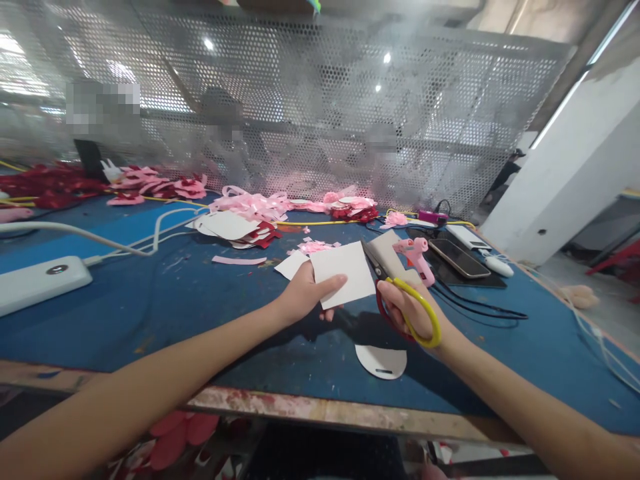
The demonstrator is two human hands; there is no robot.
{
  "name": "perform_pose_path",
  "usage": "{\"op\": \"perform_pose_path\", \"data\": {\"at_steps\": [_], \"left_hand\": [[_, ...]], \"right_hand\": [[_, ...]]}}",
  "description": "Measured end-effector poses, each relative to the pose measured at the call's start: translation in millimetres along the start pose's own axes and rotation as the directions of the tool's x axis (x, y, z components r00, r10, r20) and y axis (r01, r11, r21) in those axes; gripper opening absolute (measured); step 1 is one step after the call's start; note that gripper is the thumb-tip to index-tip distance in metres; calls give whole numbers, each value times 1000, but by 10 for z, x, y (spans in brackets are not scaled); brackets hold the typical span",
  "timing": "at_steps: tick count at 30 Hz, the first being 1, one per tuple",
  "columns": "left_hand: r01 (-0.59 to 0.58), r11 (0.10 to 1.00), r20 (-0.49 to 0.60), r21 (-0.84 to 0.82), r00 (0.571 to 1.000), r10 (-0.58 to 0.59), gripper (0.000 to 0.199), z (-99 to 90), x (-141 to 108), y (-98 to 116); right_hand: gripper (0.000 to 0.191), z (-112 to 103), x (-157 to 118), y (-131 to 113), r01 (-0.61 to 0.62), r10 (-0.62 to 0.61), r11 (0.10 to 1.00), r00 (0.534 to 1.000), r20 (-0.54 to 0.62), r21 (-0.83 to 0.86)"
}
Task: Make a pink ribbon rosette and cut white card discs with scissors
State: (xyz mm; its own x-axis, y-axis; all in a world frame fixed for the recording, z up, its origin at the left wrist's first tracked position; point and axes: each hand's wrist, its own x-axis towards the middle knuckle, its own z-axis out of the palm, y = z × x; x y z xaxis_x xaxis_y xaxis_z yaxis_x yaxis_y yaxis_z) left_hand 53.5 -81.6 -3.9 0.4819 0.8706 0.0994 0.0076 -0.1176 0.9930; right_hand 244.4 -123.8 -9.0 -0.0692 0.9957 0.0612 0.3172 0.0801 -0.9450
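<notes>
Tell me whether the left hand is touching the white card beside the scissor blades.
Touching. The head view shows it plainly: the left hand's thumb lies across the front of the white card.

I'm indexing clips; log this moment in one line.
left hand: holds white card; right hand: holds scissors beside card; nearby: pink glue gun

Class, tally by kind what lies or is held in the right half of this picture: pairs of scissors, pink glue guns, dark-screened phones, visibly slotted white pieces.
Pair of scissors: 1
Pink glue gun: 1
Dark-screened phone: 1
Slotted white piece: 1
Total: 4
</notes>
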Motion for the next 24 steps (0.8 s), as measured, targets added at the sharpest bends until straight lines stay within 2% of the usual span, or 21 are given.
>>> {"op": "perform_pose_path", "data": {"at_steps": [4, 6, 9, 11, 14, 16, 19, 21, 24], "left_hand": [[-80, 996, -161, 38, 983, 85, 30, -193, 140, 49], [-78, 995, -199, 63, 976, 89, 32, -353, 214, 116], [51, 987, -122, 152, 992, -33, 35, -651, 288, 250], [170, 946, -87, 275, 985, -151, 38, -848, 311, 314], [297, 798, -128, 524, 954, -271, 33, -1071, 340, 298], [336, 630, -150, 700, 932, -330, 31, -1155, 370, 217], [336, 377, -231, 863, 926, -297, 34, -1197, 421, 73], [324, 306, -266, 895, 939, -216, 39, -1192, 446, 9], [266, 288, -246, 920, 963, -105, 46, -1160, 453, -22]], "right_hand": [[49, -9, 9, -13, -35, 34, 999, 999, -35, -36], [49, -26, 17, 3, -29, 24, 998, 996, -83, -63], [45, -73, 45, 65, 14, -24, 998, 983, -180, -59], [41, -111, 76, 125, 55, -62, 998, 976, -207, -37], [41, -155, 130, 208, 93, -94, 996, 972, -213, -15], [42, -171, 163, 246, 89, -86, 996, 972, -218, 2], [42, -182, 200, 284, 81, -77, 997, 973, -215, 10], [41, -190, 217, 299, 76, -75, 997, 973, -219, -6], [41, -203, 223, 298, 70, -79, 996, 972, -222, -49]]}}
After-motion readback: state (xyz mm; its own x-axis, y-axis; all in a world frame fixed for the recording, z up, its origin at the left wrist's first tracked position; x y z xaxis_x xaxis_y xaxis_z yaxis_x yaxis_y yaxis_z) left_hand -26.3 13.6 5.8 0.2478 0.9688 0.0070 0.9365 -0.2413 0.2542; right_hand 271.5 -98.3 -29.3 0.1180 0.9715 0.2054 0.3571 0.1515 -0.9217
